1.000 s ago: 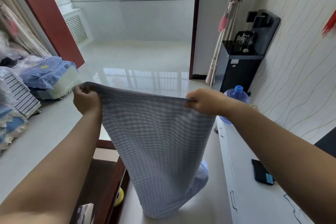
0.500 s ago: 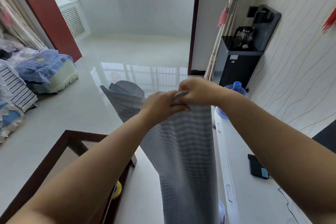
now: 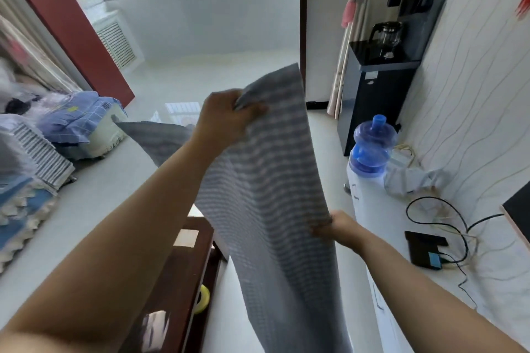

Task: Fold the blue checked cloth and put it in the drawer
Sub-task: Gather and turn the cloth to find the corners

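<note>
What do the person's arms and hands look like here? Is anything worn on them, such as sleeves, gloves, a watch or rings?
Both arms are bare as far as the picture shows: no sleeve reaches the forearms. The left hand and the right hand wear no gloves. No watch or bracelet shows on either wrist. No ring is visible, though some fingers are hidden.

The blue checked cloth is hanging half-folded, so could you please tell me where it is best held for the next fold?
Probably by its hanging lower end, from below. The blue checked cloth hangs as a long doubled strip; the left hand grips the top edge and the right hand pinches the right side edge midway. Sliding the right hand's fingers down that edge would let the bottom be lifted to the top.
</note>
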